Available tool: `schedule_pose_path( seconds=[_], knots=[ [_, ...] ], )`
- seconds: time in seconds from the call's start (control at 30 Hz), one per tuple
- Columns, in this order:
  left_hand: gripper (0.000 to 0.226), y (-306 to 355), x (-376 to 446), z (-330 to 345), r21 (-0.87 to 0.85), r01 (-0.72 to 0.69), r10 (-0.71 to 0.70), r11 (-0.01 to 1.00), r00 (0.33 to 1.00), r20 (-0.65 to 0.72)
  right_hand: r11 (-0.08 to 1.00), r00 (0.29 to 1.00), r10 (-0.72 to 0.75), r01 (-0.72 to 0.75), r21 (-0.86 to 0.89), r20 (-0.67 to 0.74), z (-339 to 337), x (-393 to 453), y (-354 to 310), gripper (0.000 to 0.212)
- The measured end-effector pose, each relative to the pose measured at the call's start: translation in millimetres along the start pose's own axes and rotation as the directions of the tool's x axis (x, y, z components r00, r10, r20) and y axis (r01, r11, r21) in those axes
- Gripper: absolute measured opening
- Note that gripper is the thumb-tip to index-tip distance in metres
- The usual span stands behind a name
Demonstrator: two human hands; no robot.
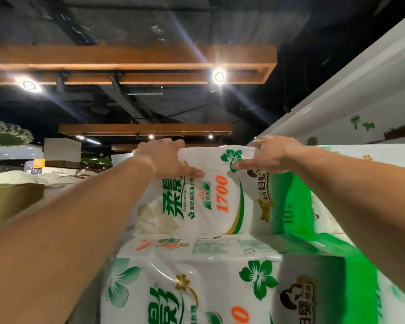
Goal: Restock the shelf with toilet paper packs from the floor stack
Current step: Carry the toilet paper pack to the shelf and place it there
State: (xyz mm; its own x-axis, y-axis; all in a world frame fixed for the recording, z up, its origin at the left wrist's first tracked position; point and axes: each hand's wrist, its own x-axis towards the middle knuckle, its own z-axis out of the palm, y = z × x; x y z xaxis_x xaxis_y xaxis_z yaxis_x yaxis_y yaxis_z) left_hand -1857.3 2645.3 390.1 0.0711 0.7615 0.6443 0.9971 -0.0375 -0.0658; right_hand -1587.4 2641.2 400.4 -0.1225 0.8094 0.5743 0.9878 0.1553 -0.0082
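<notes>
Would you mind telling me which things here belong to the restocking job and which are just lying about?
Belonging to the job:
- top pack, gripped at its upper edge by the left hand and right hand
- lower pack that it rests on
- neighbouring packs to the right

Just lying about:
- cardboard box at the left
- ceiling lights

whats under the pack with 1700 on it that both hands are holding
The held pack sits on another toilet paper pack with the same green flower print. Whatever lies below that lower pack is out of frame.
</notes>
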Motion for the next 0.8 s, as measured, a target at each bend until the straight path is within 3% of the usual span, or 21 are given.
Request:
schedule_pose_path(
  seconds=[0.2, 0.33, 0.53, 0.67, 0.8],
  knots=[
    [0.095, 7.2, 9.0, 15.4, 0.099, 0.050, -0.041, 0.994, 0.995, -0.096, 0.982, 0.985, -0.081, 0.053, -0.182, -0.150, 20.5, 13.3, 9.5, 0.085],
    [0.094, 12.1, 4.2, 12.7, 0.055, 0.043, -0.038, 0.998, 0.996, -0.082, 0.983, 0.980, -0.117, 0.092, -0.157, -0.163, 25.9, 14.1, 13.8, 0.078],
    [0.095, 26.8, -16.3, 18.8, 0.106, 0.097, -0.088, 0.990, 0.992, -0.085, 0.984, 0.976, -0.100, 0.068, -0.163, -0.196, 35.4, 4.6, 8.0, 0.105],
    [0.098, 44.9, -48.2, 21.0, 0.148, 0.152, -0.146, 0.977, 0.988, -0.050, 0.988, 0.975, -0.049, 0.015, -0.155, -0.219, 44.5, -30.0, 3.3, 0.096],
    [0.098, 77.9, -107.1, 10.1, 0.012, 0.076, -0.075, 0.997, 0.995, -0.064, 0.997, 0.971, -0.074, 0.067, -0.038, -0.229, 49.1, -91.2, 4.1, 0.084]
  ],
)
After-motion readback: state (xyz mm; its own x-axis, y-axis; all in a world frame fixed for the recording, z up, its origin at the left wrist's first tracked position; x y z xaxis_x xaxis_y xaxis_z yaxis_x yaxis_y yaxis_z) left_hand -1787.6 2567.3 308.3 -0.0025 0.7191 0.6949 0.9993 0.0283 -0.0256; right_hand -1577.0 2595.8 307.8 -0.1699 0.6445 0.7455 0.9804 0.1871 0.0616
